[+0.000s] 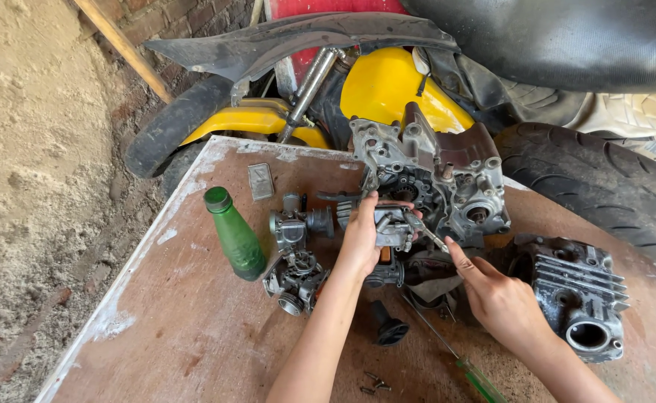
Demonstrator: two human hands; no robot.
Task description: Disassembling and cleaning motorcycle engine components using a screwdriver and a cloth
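**Greasy metal, loose grip: small parts at risk**

Head view: left hand (pixel 359 237) curls closed around a carburetor body (pixel 393 227), held just above the plywood table (pixel 193 328). Right hand (pixel 496 295), loosely open, empty, points its forefinger. Judged risk: an oily slip could drop it onto 2 carburetors (pixel 294 257) or scatter screws (pixel 372 384).

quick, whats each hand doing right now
Left hand: closed on the small metal carburetor part, held above the table.
Right hand: holds nothing, index finger stretched toward that part.
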